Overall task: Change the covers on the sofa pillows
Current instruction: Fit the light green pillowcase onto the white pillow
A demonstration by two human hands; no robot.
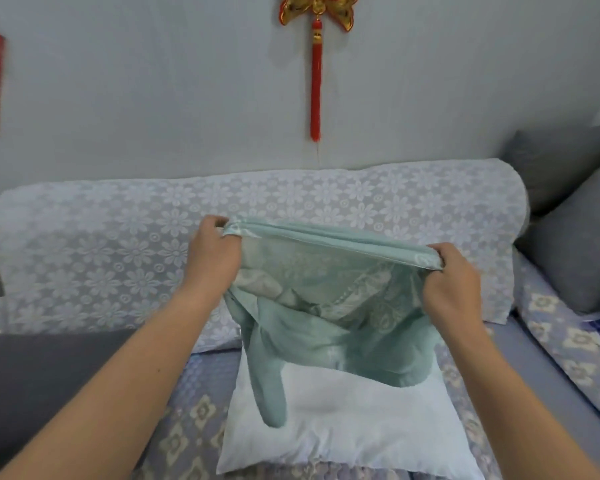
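Note:
A pale green pillow cover (329,306) with a faint leaf pattern hangs in the air, stretched between my hands. My left hand (215,254) grips its upper left corner and my right hand (454,282) grips its upper right corner. The lower part of the cover droops onto a bare white pillow (343,420) that lies flat on the sofa seat (194,393). One green flap dangles down across the pillow's left side. The pillow's far edge is hidden behind the cover.
The sofa backrest (118,244) under white floral lace stands behind the cover. Dark grey fabric (39,375) lies on the seat at left. Grey cushions (575,237) lean at the right. A red tassel ornament (315,64) hangs on the wall.

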